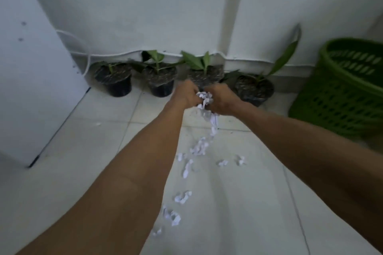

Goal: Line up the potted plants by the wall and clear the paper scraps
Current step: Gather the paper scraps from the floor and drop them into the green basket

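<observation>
Four potted plants (113, 80) (160, 80) (205, 74) (256, 89) stand in a row by the wall (145, 6), so the paper step looks like the one going on now. The left hand (186, 95) and right hand (222, 100) are pressed together, closed around a bunch of paper scraps (205, 99). More scraps (182, 196) lie on the floor (238, 203). Next, the bunch likely needs to go in the green basket (342, 93) on the right.

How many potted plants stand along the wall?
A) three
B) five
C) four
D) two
C: four pots line the wall, the first, second, third partly behind the hands, and fourth nearest the green basket.
</observation>
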